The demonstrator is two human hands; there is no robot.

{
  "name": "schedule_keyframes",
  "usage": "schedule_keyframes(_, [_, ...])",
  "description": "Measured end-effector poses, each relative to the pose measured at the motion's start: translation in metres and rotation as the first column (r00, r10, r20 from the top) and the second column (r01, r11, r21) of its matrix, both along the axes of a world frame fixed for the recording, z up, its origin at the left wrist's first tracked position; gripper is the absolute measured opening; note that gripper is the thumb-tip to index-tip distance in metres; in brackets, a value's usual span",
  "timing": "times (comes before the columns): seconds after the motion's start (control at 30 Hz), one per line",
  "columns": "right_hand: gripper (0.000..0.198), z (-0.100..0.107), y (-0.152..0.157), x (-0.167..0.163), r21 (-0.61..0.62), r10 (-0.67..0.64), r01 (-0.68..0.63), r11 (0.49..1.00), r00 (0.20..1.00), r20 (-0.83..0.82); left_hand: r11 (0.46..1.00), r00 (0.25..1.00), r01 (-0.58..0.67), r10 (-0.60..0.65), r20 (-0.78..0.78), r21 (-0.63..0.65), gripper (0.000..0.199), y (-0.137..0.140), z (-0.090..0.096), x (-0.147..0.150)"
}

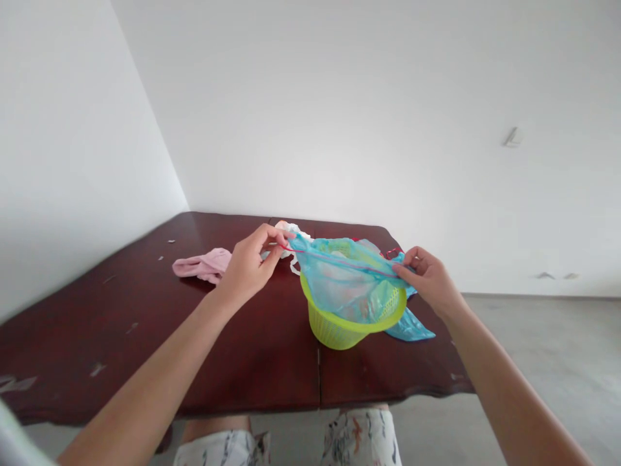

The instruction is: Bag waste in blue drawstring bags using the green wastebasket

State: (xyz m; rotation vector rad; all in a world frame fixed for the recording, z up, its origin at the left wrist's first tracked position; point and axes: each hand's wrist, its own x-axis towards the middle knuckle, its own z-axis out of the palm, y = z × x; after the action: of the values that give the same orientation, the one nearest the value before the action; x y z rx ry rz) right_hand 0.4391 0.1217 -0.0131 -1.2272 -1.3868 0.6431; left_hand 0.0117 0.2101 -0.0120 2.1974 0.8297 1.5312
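A thin, see-through blue plastic bag (334, 281) with a red drawstring along its edge is stretched over a yellow-green plastic basket (334, 328). My left hand (255, 259) is closed, pinching the bag's left corner and the red string. On the other side, my right hand (427, 275) pinches the right end of the bag's edge. Part of the bag sags down into the basket. Through the film, the basket's perforated wall shows. What else lies inside is unclear.
On the dark red wooden table (252, 362), a pink cloth (204, 265) lies left of my left hand. White crumpled plastic (294, 228) sits behind the basket. More blue plastic (411, 325) lies at the basket's right. White walls stand behind and to the left.
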Motion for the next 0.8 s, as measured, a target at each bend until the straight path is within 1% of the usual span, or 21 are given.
schedule_keyframes(0.03, [0.059, 0.000, -0.005, 0.002, -0.046, 0.038, -0.037, 0.998, 0.999, 0.015, 0.999, 1.000, -0.003, 0.002, 0.018, 0.038, 0.010, -0.003, -0.003, 0.002])
schedule_keyframes(0.1, [0.056, 0.001, -0.014, 0.006, -0.150, 0.108, -0.095, 0.984, 0.991, 0.078, 0.991, 1.000, -0.020, 0.020, 0.004, 0.130, 0.013, -0.009, -0.007, 0.007])
schedule_keyframes(0.17, [0.052, 0.002, -0.016, 0.009, -0.221, 0.143, -0.100, 0.970, 0.972, 0.189, 0.986, 0.999, -0.019, 0.025, -0.039, 0.167, 0.016, -0.008, -0.010, 0.015])
schedule_keyframes(0.2, [0.049, 0.003, -0.013, 0.009, -0.234, 0.147, -0.087, 0.968, 0.956, 0.255, 0.990, 0.999, -0.006, 0.012, -0.047, 0.138, 0.018, -0.004, -0.011, 0.019])
schedule_keyframes(0.23, [0.046, 0.003, -0.008, 0.009, -0.232, 0.145, -0.071, 0.970, 0.936, 0.320, 0.997, 0.999, 0.019, -0.016, -0.034, 0.078, 0.021, 0.003, -0.012, 0.025])
schedule_keyframes(0.27, [0.047, 0.003, 0.000, 0.008, -0.219, 0.134, -0.053, 0.974, 0.918, 0.374, 0.999, 0.999, 0.052, -0.052, 0.002, -0.001, 0.025, 0.012, -0.014, 0.032])
schedule_keyframes(0.33, [0.059, 0.004, 0.019, 0.004, -0.183, 0.089, -0.014, 0.983, 0.908, 0.409, 0.982, 0.990, 0.110, -0.096, 0.101, -0.151, 0.039, 0.033, -0.016, 0.046])
schedule_keyframes(0.37, [0.065, 0.005, 0.030, 0.001, -0.167, 0.064, 0.002, 0.986, 0.919, 0.389, 0.971, 0.987, 0.118, -0.091, 0.135, -0.206, 0.046, 0.044, -0.016, 0.053])
schedule_keyframes(0.43, [0.065, 0.008, 0.051, -0.004, -0.148, 0.027, 0.020, 0.989, 0.951, 0.309, 0.959, 0.988, 0.070, -0.029, 0.151, -0.274, 0.056, 0.066, -0.013, 0.064])
schedule_keyframes(0.5, [0.054, 0.012, 0.068, -0.010, -0.138, 0.015, 0.017, 0.990, 0.974, 0.224, 0.950, 0.987, 0.012, 0.040, 0.158, -0.313, 0.059, 0.086, -0.006, 0.072])
schedule_keyframes(0.57, [0.042, 0.018, 0.081, -0.015, -0.144, 0.015, 0.004, 0.990, 0.992, 0.129, 0.942, 0.977, 0.006, 0.066, 0.203, -0.334, 0.062, 0.104, 0.005, 0.079])
schedule_keyframes(0.67, [0.030, 0.028, 0.092, -0.020, -0.189, 0.033, -0.045, 0.981, 0.997, -0.064, 0.940, 0.960, 0.055, 0.043, 0.277, -0.336, 0.069, 0.123, 0.026, 0.088])
schedule_keyframes(0.73, [0.032, 0.036, 0.095, -0.023, -0.215, 0.065, -0.105, 0.971, 0.981, -0.184, 0.940, 0.950, 0.107, -0.001, 0.313, -0.323, 0.070, 0.127, 0.041, 0.093])
schedule_keyframes(0.8, [0.037, 0.042, 0.095, -0.024, -0.221, 0.099, -0.164, 0.961, 0.955, -0.278, 0.938, 0.940, 0.173, -0.066, 0.335, -0.300, 0.069, 0.124, 0.053, 0.096])
